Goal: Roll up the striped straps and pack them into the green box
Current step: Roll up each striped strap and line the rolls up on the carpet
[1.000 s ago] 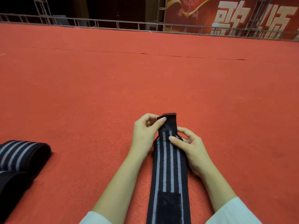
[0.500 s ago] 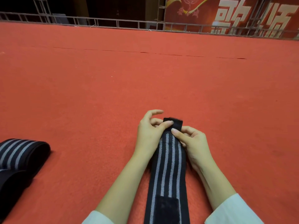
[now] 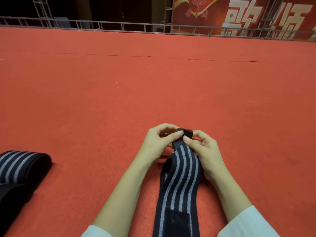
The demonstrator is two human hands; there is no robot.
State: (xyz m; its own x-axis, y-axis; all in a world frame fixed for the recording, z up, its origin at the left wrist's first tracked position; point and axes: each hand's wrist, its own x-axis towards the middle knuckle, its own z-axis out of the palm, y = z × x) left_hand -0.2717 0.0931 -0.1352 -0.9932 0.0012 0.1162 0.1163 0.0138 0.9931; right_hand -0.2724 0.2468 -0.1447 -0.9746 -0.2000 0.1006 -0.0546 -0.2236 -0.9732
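Between the two thumbs, at the lower middle of the view, sits the folded dark end of a striped strap [image 3: 182,170]. The left hand [image 3: 158,142] pinches that end, thumb tip pressed onto its top and the other fingers curled round behind it. The right hand [image 3: 204,151] pinches it from the other side, thumb tip just beside the left thumb, fingers bent underneath. Only a small first turn of the roll shows between the fingertips (how tight it is cannot be told).

From the pinch the strap runs back toward the person, lifted a little off the floor near the hands and bowing slightly to one side. It is black with four pale grey stripes, and a plain dark patch [image 3: 177,221] covers its width near the bottom edge of the view. Both forearms lie along either side of it, with white sleeves [image 3: 248,224] at the bottom corners.

Everything rests on a wide red carpet [image 3: 153,91]. Well apart to the left, at the frame edge, lies a second strap [image 3: 20,163] of the same pattern, looped and partly cut off by the view. Along the far edge of the carpet runs a metal railing [image 3: 119,26], with a red banner [image 3: 239,16] bearing large pale characters behind it.
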